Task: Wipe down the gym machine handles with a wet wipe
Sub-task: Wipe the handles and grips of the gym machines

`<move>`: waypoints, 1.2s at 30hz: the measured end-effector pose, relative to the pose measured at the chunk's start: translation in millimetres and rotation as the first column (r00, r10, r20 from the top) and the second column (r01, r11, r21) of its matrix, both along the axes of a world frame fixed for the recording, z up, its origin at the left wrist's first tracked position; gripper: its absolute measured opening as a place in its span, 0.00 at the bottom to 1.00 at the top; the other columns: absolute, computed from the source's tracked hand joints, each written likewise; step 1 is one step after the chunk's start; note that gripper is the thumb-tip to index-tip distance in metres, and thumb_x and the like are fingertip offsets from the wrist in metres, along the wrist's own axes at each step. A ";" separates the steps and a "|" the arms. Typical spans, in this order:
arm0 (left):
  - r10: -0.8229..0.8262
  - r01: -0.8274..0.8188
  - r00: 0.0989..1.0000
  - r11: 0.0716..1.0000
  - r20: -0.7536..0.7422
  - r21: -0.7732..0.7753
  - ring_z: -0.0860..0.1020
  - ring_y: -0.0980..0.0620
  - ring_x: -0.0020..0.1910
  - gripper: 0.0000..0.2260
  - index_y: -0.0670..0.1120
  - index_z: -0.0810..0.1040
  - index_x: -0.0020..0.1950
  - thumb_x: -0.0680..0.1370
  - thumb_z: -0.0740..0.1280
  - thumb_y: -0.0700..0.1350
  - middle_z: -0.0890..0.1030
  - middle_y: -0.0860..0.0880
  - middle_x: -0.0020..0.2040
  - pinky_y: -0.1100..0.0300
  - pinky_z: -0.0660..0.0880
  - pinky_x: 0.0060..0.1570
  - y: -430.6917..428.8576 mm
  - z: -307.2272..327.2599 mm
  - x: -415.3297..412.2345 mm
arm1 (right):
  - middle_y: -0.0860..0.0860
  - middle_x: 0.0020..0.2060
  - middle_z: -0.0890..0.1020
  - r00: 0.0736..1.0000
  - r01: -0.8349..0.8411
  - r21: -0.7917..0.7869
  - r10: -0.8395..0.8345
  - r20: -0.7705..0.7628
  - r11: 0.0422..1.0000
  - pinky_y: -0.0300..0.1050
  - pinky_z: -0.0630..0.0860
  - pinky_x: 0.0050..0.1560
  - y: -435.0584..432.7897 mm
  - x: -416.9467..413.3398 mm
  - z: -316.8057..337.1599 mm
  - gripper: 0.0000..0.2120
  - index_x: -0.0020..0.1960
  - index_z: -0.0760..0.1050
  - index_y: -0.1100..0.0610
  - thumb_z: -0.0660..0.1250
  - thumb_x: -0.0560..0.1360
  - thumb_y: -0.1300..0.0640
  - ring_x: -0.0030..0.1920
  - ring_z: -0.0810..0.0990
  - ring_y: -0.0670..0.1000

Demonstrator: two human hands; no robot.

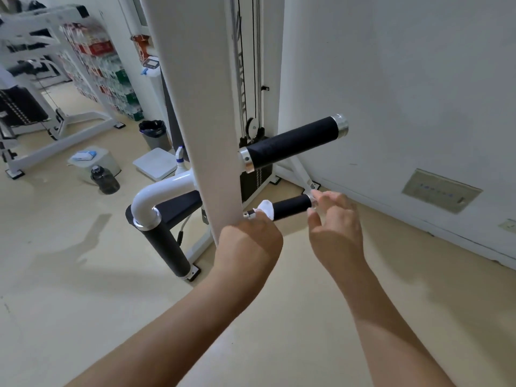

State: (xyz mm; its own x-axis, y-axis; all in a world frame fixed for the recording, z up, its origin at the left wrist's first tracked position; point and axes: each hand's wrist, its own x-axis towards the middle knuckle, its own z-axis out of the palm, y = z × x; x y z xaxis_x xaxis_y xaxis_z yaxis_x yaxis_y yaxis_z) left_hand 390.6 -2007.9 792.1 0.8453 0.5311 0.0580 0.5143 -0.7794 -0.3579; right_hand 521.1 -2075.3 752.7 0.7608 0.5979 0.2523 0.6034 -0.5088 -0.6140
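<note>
Nearest: two bare forearms reaching in from the bottom edge.

Left hand (251,233) is curled, fingers pinching a bunched white wet wipe (265,208) against the inboard end of the lower black foam-covered handle (291,206), right beside the white upright post (201,107). The fingertips are hidden behind the hand and wipe, so I can't tell if the wipe goes fully round the grip.

Right hand (336,216) is loose, fingers spread, nothing held. Its fingertips touch or hover at the chrome end cap (312,201) of the same handle; which of the two I can't tell.

Judgement: the step is wiping this lower handle, starting at the post end.
- wrap the wipe round the full circumference, not just the top
- pull outward toward the cap in one stroke, twisting as you go
- right hand steadies the cap, then clears off before the wipe arrives
- finish over the chrome cap itself

Behind it: the upper long black foam handle (293,141) with chrome collars, untouched for now. To the left, a downward-pointing black foam grip (167,250) on a white curved tube (159,191).

Far: dark bin (153,134) with liner and a white tub (97,163) on the beige floor (279,303).
</note>
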 end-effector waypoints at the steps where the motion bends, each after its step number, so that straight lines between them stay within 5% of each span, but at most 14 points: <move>1: 0.013 -0.013 1.000 0.999 0.010 0.047 0.62 0.52 0.24 0.09 0.39 0.76 0.51 0.72 0.64 0.34 0.59 0.45 0.28 0.63 0.48 0.23 -1.1 6.5 3.1 | 0.50 0.62 0.75 0.997 -0.023 0.010 0.023 -0.068 1.000 0.36 0.67 0.55 -0.6 7.4 -1.5 0.17 0.67 0.73 0.52 0.61 0.79 0.55 0.59 0.73 0.51; 4: -0.047 0.041 0.998 0.988 0.037 0.148 0.70 0.49 0.30 0.07 0.42 0.79 0.37 0.69 0.62 0.34 0.69 0.46 0.28 0.61 0.54 0.28 0.0 3.3 8.8 | 0.50 0.54 0.79 0.977 -0.043 0.137 0.071 -0.202 0.990 0.34 0.71 0.55 -1.6 21.0 -3.1 0.15 0.65 0.75 0.53 0.62 0.79 0.55 0.52 0.77 0.48; 7: -0.043 0.042 0.999 0.963 0.000 0.267 0.70 0.49 0.32 0.10 0.40 0.79 0.42 0.71 0.58 0.32 0.73 0.46 0.32 0.58 0.55 0.31 -3.0 0.2 10.2 | 0.51 0.53 0.81 0.959 -0.076 0.146 0.112 -0.260 0.986 0.31 0.69 0.53 -3.6 31.8 -3.5 0.15 0.65 0.76 0.52 0.62 0.79 0.54 0.51 0.79 0.48; 9: -0.009 0.017 1.000 0.945 -0.026 0.325 0.64 0.49 0.30 0.10 0.42 0.77 0.40 0.72 0.58 0.32 0.67 0.48 0.29 0.56 0.52 0.34 -2.3 -3.7 9.9 | 0.52 0.54 0.82 0.948 -0.113 0.135 0.148 -0.282 0.984 0.34 0.70 0.55 -3.8 34.9 -5.2 0.16 0.66 0.75 0.52 0.63 0.79 0.55 0.53 0.80 0.50; 13: -0.001 0.041 0.996 0.906 -0.094 0.420 0.60 0.48 0.33 0.33 0.50 0.74 0.32 0.71 0.32 0.30 0.57 0.49 0.29 0.54 0.50 0.37 -0.3 -4.1 14.8 | 0.53 0.55 0.82 0.968 -0.158 0.072 0.169 -0.184 0.985 0.38 0.70 0.58 -0.9 35.4 -8.9 0.17 0.67 0.73 0.51 0.62 0.79 0.53 0.56 0.78 0.52; 15: 0.021 0.025 0.995 0.904 -0.102 0.426 0.67 0.49 0.35 0.30 0.52 0.76 0.33 0.71 0.36 0.34 0.63 0.50 0.30 0.55 0.57 0.38 3.3 -4.1 22.8 | 0.53 0.55 0.81 0.977 -0.181 0.025 0.182 -0.110 0.983 0.36 0.66 0.57 -1.5 36.1 -7.0 0.18 0.68 0.72 0.52 0.60 0.79 0.51 0.57 0.76 0.52; 19: 0.042 -0.007 0.995 0.933 -0.088 0.360 0.73 0.48 0.33 0.07 0.49 0.79 0.37 0.70 0.64 0.39 0.73 0.51 0.29 0.56 0.62 0.37 8.0 -0.4 33.0 | 0.53 0.56 0.81 0.972 -0.220 0.004 0.220 -0.083 0.975 0.39 0.67 0.57 -3.6 39.3 -3.1 0.18 0.68 0.72 0.51 0.60 0.80 0.51 0.57 0.76 0.52; 23: 0.017 -0.029 0.999 0.907 0.031 0.421 0.75 0.47 0.33 0.23 0.45 0.81 0.56 0.76 0.48 0.36 0.77 0.49 0.32 0.56 0.64 0.39 5.7 -10.5 26.3 | 0.52 0.56 0.82 0.968 -0.243 0.001 0.242 -0.064 0.970 0.41 0.68 0.56 -2.8 40.7 -2.6 0.17 0.68 0.73 0.52 0.60 0.80 0.52 0.56 0.76 0.53; 27: 0.087 -0.044 0.990 0.939 -0.111 0.340 0.77 0.47 0.40 0.22 0.41 0.77 0.61 0.76 0.48 0.38 0.80 0.48 0.43 0.55 0.72 0.46 0.7 -19.0 20.3 | 0.54 0.56 0.82 0.963 -0.267 -0.012 0.267 -0.044 0.963 0.42 0.68 0.56 -3.8 40.5 0.7 0.17 0.68 0.72 0.53 0.59 0.80 0.52 0.56 0.75 0.54; 31: 0.167 -0.098 0.952 0.960 -0.255 0.261 0.77 0.46 0.49 0.16 0.42 0.77 0.55 0.80 0.50 0.43 0.80 0.47 0.48 0.51 0.67 0.58 -2.7 7.7 38.6 | 0.54 0.56 0.81 0.963 -0.268 -0.046 0.266 -0.039 0.962 0.40 0.68 0.56 -4.2 41.0 1.0 0.18 0.70 0.70 0.52 0.57 0.81 0.51 0.57 0.75 0.53; 36: 0.232 -0.219 0.940 0.973 -0.251 0.079 0.71 0.49 0.38 0.04 0.46 0.70 0.45 0.79 0.58 0.40 0.69 0.50 0.34 0.58 0.65 0.41 -0.6 27.0 59.3 | 0.56 0.54 0.82 0.966 -0.255 -0.038 0.252 -0.063 0.966 0.43 0.71 0.56 2.9 42.6 -1.2 0.18 0.70 0.70 0.52 0.58 0.81 0.51 0.55 0.77 0.54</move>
State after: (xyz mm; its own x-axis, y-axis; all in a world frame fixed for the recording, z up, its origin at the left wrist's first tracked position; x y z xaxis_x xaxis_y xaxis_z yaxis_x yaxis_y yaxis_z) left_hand 449.9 -2008.5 819.1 0.6936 0.7113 -0.1144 0.5598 -0.6321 -0.5358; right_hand 563.7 -2072.5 751.5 0.5952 0.7829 0.1811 0.6809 -0.3717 -0.6311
